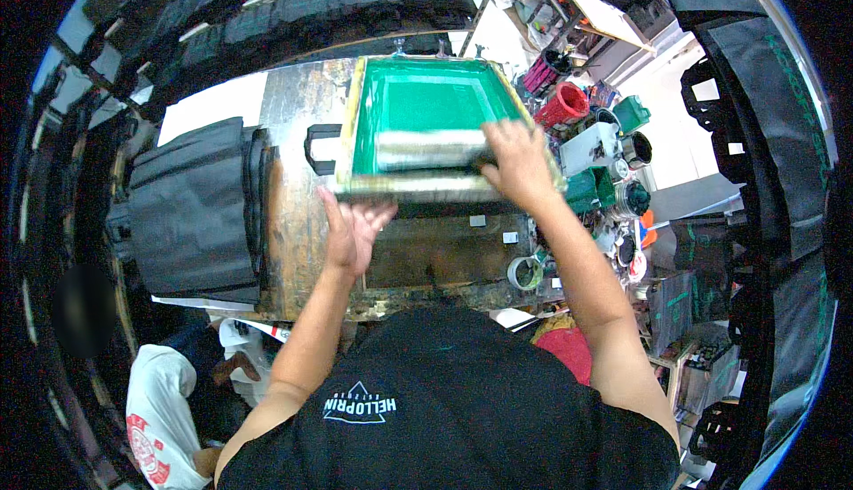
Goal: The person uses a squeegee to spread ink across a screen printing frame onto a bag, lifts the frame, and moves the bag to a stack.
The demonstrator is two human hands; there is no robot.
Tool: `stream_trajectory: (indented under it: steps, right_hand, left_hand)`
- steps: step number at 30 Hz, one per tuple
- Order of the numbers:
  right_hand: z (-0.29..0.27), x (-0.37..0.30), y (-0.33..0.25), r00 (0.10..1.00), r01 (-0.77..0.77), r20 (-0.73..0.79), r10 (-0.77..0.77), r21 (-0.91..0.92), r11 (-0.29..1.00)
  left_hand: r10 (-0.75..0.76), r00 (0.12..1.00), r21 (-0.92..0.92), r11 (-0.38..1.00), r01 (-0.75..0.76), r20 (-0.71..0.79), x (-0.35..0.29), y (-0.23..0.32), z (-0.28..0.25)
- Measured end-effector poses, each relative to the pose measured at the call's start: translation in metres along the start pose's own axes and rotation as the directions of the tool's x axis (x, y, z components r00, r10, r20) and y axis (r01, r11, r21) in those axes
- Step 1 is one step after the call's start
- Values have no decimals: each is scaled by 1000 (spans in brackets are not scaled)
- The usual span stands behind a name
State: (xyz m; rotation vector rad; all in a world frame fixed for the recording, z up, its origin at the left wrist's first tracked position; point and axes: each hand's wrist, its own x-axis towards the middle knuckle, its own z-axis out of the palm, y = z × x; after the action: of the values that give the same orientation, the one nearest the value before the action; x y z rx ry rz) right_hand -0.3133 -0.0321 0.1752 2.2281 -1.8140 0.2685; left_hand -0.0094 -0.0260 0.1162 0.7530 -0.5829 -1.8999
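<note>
A screen printing frame (pixel 349 117) with green mesh sits over the worktable, its near edge blurred and apparently raised. Inside it lies a long squeegee (pixel 431 150), smeared by motion, and my right hand (pixel 520 159) grips its right end by the frame's near right corner. My left hand (pixel 354 228) is palm up with fingers stretched out, close below the frame's near left corner; whether the fingertips touch the frame I cannot tell. A black strap handle (pixel 322 149) of something flat shows at the frame's left side.
A stack of black fabric bags (pixel 191 210) covers the table's left. Along the right stand a red container (pixel 563 103), a green container (pixel 632 114), several paint pots and a small tub (pixel 525 272). Black bags hang at far right. Another person's white shirt (pixel 164 401) shows lower left.
</note>
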Motion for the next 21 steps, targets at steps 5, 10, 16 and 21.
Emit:
stream_trajectory:
  steps: [5, 10, 16, 21]
  right_hand:
    - [78, -35, -11, 987, -38, 159, 20, 109, 993]
    - [80, -28, -12, 968, -80, 249, 41, 149, 986]
    - [74, -30, -13, 935, -78, 355, 10, 180, 981]
    - [88, -58, -43, 952, -79, 301, 58, 57, 995]
  left_hand:
    - [-199, 946, -26, 980, 199, -257, -7, -68, -62]
    - [-232, 915, 71, 960, 270, -330, -4, -78, -81]
    - [-264, 893, 54, 951, 304, -365, 0, -84, -84]
    - [-291, 884, 27, 946, 323, -366, 2, -89, -89]
